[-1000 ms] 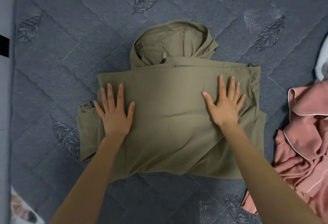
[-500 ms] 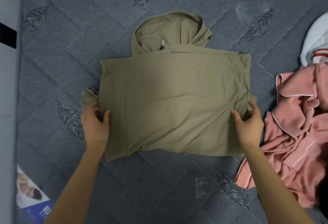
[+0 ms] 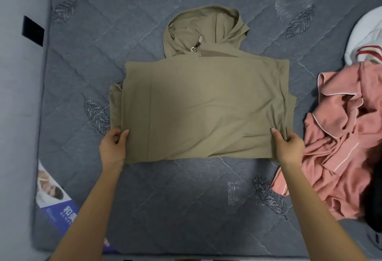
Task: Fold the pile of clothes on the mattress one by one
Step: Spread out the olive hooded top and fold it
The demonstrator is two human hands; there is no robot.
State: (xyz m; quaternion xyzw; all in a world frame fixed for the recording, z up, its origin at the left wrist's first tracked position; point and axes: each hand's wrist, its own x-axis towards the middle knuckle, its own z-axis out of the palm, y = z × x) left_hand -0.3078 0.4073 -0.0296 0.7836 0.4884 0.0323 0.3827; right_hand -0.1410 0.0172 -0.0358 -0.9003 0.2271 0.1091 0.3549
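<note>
Olive hoodie (image 3: 206, 107) lies half-folded on the mattress (image 3: 186, 209), left hand (image 3: 112, 149) and right hand (image 3: 289, 147) pinching its near corners.

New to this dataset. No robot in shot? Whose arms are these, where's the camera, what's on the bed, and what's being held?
There is no robot here. A person works with bare hands, and the single picture comes from a wide-angle camera worn on their head, looking forward and down. That is why both forearms enter from the bottom edge.

The surface is a grey quilted mattress. In the middle lies an olive hooded jacket, partly folded into a rectangle, with its hood pointing away from the person. To the right are a crumpled pink garment and, beyond it, a white garment with red stripes. A printed label shows at the near left edge.

The left hand and right hand each grip a near corner of the jacket, thumbs on top.
</note>
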